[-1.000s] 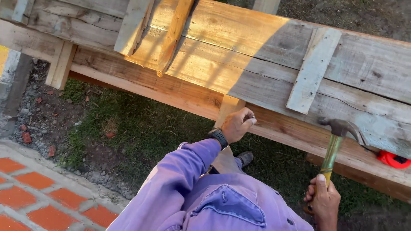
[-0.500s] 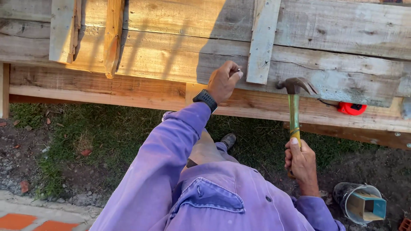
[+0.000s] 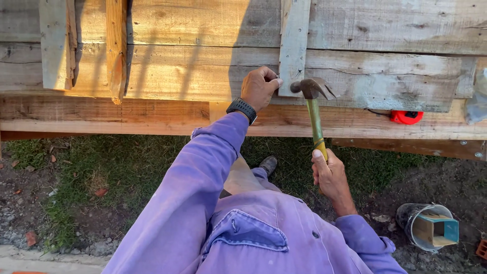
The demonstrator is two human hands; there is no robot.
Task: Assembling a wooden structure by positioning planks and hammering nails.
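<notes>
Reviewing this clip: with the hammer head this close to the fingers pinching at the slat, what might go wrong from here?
1. The hammer head sits right beside the left hand, whose fingertips pinch at the edge of the pale vertical slat; a slightly off strike would likely hit the fingers.
2. The right hand grips the handle low, near its end, so aim may wander.
3. Whatever is pinched is too small to see; it might bend or fly off.

Red tool (image 3: 406, 117), bucket (image 3: 425, 227) on ground
</notes>
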